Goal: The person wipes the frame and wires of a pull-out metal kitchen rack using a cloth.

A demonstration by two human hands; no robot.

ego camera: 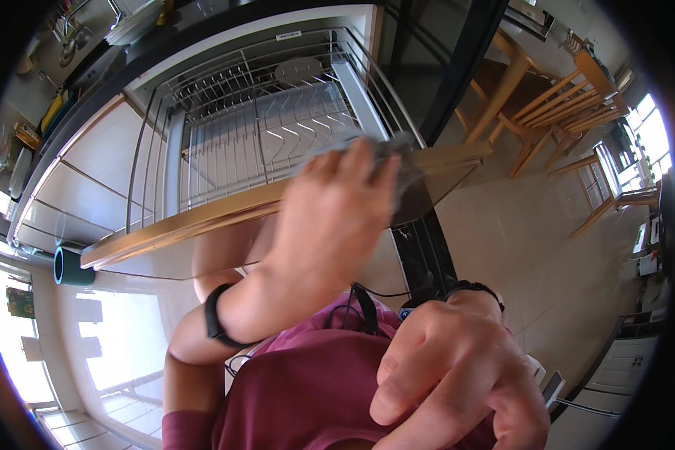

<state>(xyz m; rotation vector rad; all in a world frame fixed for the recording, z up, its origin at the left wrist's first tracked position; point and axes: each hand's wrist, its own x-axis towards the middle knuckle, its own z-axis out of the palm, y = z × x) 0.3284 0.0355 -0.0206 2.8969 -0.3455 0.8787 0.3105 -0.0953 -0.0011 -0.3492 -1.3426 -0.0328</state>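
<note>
My left hand is shut on a grey cloth and presses it against the top edge of a pulled-out drawer front, towards the right end. Hand and cloth are blurred. Inside the drawer is a metal wire dish rack with wavy dividers; a round pale dish stands near its back. My right hand is raised close to the camera at the lower right, fingers bent and partly apart, with no object visible in it. Its palm is hidden. Black bands circle both wrists.
A dark countertop with stacked white plates runs above the drawer. A teal bin stands beyond the drawer's left end. Wooden chairs and a table leg are at the upper right. Dark cables hang at my chest.
</note>
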